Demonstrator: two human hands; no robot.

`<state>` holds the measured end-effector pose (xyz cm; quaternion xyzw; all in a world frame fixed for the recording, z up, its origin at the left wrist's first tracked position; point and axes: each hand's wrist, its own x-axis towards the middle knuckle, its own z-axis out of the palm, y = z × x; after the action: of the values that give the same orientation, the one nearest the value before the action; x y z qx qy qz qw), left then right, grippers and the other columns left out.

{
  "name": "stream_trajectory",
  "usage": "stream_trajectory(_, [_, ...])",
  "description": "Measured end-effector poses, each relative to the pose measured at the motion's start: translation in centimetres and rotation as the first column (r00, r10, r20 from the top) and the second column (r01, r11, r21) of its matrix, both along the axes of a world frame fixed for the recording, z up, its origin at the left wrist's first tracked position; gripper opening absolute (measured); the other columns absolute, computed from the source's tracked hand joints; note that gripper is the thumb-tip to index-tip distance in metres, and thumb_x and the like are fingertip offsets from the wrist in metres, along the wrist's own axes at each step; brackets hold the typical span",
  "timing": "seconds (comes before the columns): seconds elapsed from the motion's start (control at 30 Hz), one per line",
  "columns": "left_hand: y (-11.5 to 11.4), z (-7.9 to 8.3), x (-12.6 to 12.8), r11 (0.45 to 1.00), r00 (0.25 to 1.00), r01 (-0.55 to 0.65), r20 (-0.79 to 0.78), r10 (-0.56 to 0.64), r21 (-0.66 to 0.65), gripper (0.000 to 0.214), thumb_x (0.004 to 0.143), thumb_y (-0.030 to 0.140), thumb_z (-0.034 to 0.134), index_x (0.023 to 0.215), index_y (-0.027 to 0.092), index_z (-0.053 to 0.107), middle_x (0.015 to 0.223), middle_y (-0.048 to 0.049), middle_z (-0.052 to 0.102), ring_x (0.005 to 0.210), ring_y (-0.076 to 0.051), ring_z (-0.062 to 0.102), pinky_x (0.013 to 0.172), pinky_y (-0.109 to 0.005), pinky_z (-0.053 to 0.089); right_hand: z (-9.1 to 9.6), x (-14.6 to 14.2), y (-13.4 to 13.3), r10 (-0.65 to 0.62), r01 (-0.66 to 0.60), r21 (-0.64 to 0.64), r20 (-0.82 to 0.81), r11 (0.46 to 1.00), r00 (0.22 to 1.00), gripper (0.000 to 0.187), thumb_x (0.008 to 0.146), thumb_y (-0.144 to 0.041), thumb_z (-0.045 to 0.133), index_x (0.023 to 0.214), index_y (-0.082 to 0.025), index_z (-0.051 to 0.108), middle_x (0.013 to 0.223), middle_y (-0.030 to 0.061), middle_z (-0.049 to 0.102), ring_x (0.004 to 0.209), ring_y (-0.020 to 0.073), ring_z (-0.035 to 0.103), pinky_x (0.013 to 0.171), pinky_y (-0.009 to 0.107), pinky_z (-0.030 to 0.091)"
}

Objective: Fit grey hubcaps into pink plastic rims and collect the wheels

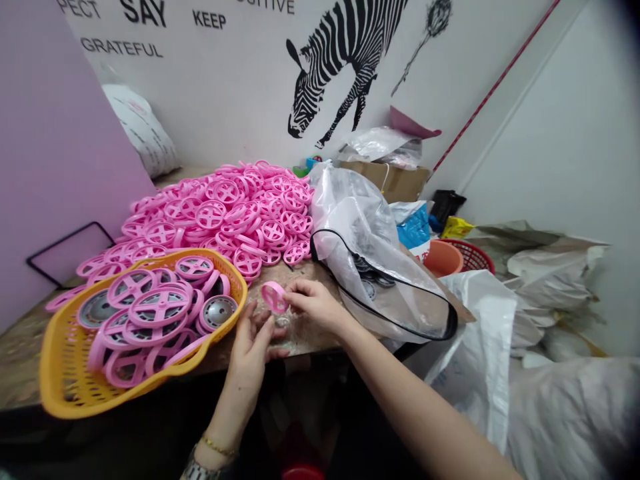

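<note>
Pink plastic wheel [274, 297] sits pinched in the fingertips of the right hand [315, 303], just right of the yellow basket [55, 360], with the left hand [247, 347] half-open beside it. Silver discs [217, 312] show among the wheels in the basket, and a far bigger loose heap [225, 213] of pink wheels lies behind it.

Beside the yellow plastic basket [60, 373] lies a big heap of bright pink plastic wheels [225, 213], each one with a cross of spokes. Inside this basket some silver metal discs [219, 313] show also. Behind it, a black-and-white striped zebra picture [340, 67] marks the pale wall [225, 100].
</note>
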<state>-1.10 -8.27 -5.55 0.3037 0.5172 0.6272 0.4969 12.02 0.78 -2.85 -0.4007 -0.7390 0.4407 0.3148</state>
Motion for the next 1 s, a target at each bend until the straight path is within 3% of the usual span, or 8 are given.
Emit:
stream_trajectory(0.1, [-0.4, 1.3, 0.7, 0.989, 0.985, 0.147, 0.092, -0.144, -0.023, 0.056, 0.074, 0.046, 0.076, 0.119, 0.019, 0.058, 0.102, -0.0055, 0.067, 0.073, -0.018, 0.07, 0.045, -0.022, 0.054, 0.5, 2.1, -2.5, 0.007, -0.172, -0.37, -0.407, 0.913, 0.913, 0.034, 0.078, -0.048, 0.07, 0.073, -0.017, 0.057, 0.064, -0.0043, 0.055, 0.055, 0.008, 0.048, 0.056, 0.021, 0.04])
stream_trajectory(0.2, [-0.9, 2.1, 1.4, 0.969, 0.964, 0.245, 0.119, -0.239, -0.036, 0.047, 0.07, 0.047, 0.08, 0.1, 0.014, 0.064, 0.077, -0.0018, 0.068, 0.058, -0.014, 0.066, 0.042, -0.02, 0.05, 0.9, 4.0, -4.3, -0.033, -0.165, -0.424, -0.422, 0.891, 0.906, 0.037, 0.074, -0.05, 0.074, 0.072, -0.016, 0.06, 0.063, -0.0042, 0.055, 0.055, 0.0079, 0.048, 0.056, 0.02, 0.039])
stream_trajectory(0.27, [-1.0, 2.2, 1.8, 0.971, 0.969, 0.233, 0.091, -0.228, -0.053, 0.045, 0.066, 0.046, 0.082, 0.092, 0.014, 0.064, 0.067, 0.0011, 0.065, 0.051, -0.012, 0.062, 0.04, -0.018, 0.048, 1.0, 5.5, -4.9, -0.07, -0.05, -0.334, -0.338, 0.941, 0.938, 0.028, 0.079, -0.045, 0.068, 0.077, -0.017, 0.064, 0.066, -0.0032, 0.057, 0.058, 0.0096, 0.051, 0.057, 0.021, 0.04])
stream_trajectory(0.37, [-1.0, 2.0, 2.0, 0.978, 0.98, 0.195, 0.048, -0.192, -0.072, 0.042, 0.065, 0.045, 0.083, 0.085, 0.014, 0.064, 0.067, 0.0023, 0.064, 0.052, -0.011, 0.063, 0.041, -0.018, 0.049, 1.2, 8.5, -4.3, -0.213, 0.211, -0.025, -0.132, 0.977, 0.968, 0.018, 0.087, -0.034, 0.058, 0.085, -0.019, 0.068, 0.075, -0.0005, 0.064, 0.067, 0.014, 0.058, 0.065, 0.026, 0.045])
stream_trajectory(0.43, [-0.9, 1.8, 2.0, 0.981, 0.983, 0.183, 0.037, -0.181, -0.07, 0.039, 0.066, 0.043, 0.083, 0.083, 0.014, 0.064, 0.069, 0.0027, 0.064, 0.056, -0.012, 0.064, 0.044, -0.019, 0.052, 1.2, 10.8, -3.2, -0.373, 0.349, 0.221, 0.073, 0.911, 0.925, 0.019, 0.09, -0.029, 0.054, 0.088, -0.02, 0.07, 0.084, 0.003, 0.069, 0.08, 0.0181, 0.063, 0.076, 0.029, 0.045])
stream_trajectory(0.53, [-0.9, 1.5, 2.0, 0.979, 0.982, 0.191, 0.029, -0.189, -0.077, 0.036, 0.068, 0.042, 0.082, 0.083, 0.014, 0.064, 0.07, 0.0029, 0.063, 0.06, -0.012, 0.065, 0.048, -0.019, 0.055, 1.1, 13.4, -1.2, -0.56, 0.388, 0.429, 0.419, 0.816, 0.715, 0.022, 0.093, -0.028, 0.053, 0.102, -0.019, 0.071, 0.104, 0.0096, 0.071, 0.101, 0.0237, 0.063, 0.087, 0.032, 0.044])
stream_trajectory(0.67, [-1.1, 1.2, 2.3, 0.969, 0.975, 0.223, 0.003, -0.224, -0.108, 0.035, 0.071, 0.042, 0.079, 0.083, 0.015, 0.062, 0.067, 0.0034, 0.063, 0.057, -0.011, 0.065, 0.048, -0.019, 0.055, 0.3, 14.1, 0.6, -0.554, 0.315, 0.455, 0.682, 0.833, 0.477, 0.031, 0.095, -0.036, 0.054, 0.115, -0.017, 0.068, 0.112, 0.0134, 0.068, 0.105, 0.0269, 0.064, 0.083, 0.032, 0.045])
stream_trajectory(1.0, [-1.4, 1.3, 2.2, 0.966, 0.977, 0.21, 0.0, -0.212, -0.151, 0.039, 0.065, 0.043, 0.081, 0.081, 0.016, 0.06, 0.065, 0.0043, 0.062, 0.054, -0.011, 0.064, 0.046, -0.02, 0.055, -0.7, 13.5, 0.5, -0.506, 0.221, 0.457, 0.744, 0.862, 0.436, 0.029, 0.091, -0.034, 0.053, 0.105, -0.015, 0.07, 0.105, 0.0141, 0.071, 0.097, 0.0272, 0.068, 0.075, 0.03, 0.045])
